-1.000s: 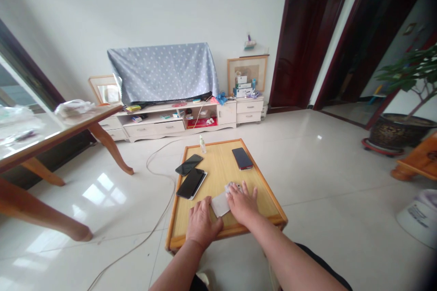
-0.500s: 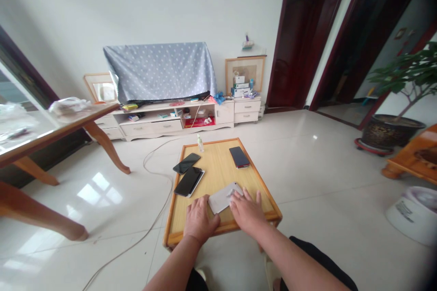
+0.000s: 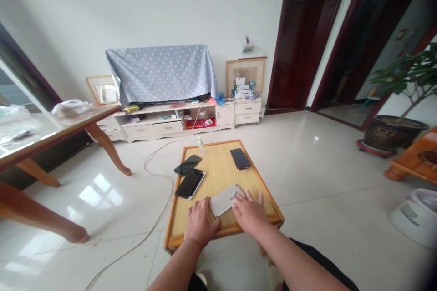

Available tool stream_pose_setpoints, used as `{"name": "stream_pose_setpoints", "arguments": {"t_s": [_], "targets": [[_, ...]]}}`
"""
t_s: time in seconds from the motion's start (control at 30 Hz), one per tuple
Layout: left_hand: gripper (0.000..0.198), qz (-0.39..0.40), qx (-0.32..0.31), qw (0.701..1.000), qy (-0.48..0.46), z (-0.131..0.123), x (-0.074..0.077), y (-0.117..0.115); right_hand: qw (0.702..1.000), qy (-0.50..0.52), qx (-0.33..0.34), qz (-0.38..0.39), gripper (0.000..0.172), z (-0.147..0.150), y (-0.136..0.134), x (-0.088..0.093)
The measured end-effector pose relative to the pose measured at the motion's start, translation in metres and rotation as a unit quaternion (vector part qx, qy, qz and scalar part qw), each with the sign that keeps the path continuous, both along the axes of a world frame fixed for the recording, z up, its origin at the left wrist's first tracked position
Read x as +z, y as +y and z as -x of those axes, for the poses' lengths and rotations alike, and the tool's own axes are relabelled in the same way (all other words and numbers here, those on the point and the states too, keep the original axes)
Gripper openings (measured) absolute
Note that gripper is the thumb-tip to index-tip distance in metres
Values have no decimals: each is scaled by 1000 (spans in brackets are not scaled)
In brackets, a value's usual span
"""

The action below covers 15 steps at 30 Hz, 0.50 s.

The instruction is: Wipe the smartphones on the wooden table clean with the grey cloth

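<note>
A silver-white smartphone (image 3: 220, 203) lies back side up near the front edge of a small wooden table (image 3: 218, 163). My left hand (image 3: 200, 223) holds its left end between thumb and fingers. With fingertips pressed down on the phone's right part, my right hand (image 3: 251, 213) pins a small crumpled greyish wipe (image 3: 233, 194) against the back, near the camera corner. The hand partly hides the wipe, so its exact material cannot be made out.
At the table's left lie a dark phone (image 3: 187, 165) and a black phone (image 3: 188, 183) on a white one. Another phone (image 3: 240, 159) is at the right. A small spray bottle (image 3: 201, 146) stands at the far edge. A cable (image 3: 157, 218) runs along the floor.
My right hand's fingers have shifted very slightly on the phone's back, with the wipe under them. The left hand keeps its hold; the camera view has moved a little.
</note>
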<state>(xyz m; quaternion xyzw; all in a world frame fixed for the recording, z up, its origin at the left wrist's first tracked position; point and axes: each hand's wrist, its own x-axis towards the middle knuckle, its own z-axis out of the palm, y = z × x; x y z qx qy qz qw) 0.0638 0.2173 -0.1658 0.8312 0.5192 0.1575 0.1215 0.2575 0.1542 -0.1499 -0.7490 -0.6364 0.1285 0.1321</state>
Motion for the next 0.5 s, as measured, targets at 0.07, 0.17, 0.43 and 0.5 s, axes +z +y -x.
{"name": "stream_pose_setpoints", "arguments": {"t_s": [0.07, 0.17, 0.43, 0.5], "targets": [[57, 2, -1, 1000, -2, 1, 0, 0, 999, -17, -31, 9, 44, -7, 6, 2], [59, 8, 2, 1000, -6, 2, 0, 1, 1000, -12, 5, -10, 44, 7, 3, 1], [57, 18, 16, 1000, -13, 3, 0, -2, 996, 33, 84, -14, 44, 35, 9, 5], [60, 15, 18, 1000, -12, 3, 1, -3, 999, 17, 43, -4, 46, 32, 20, 7]]}}
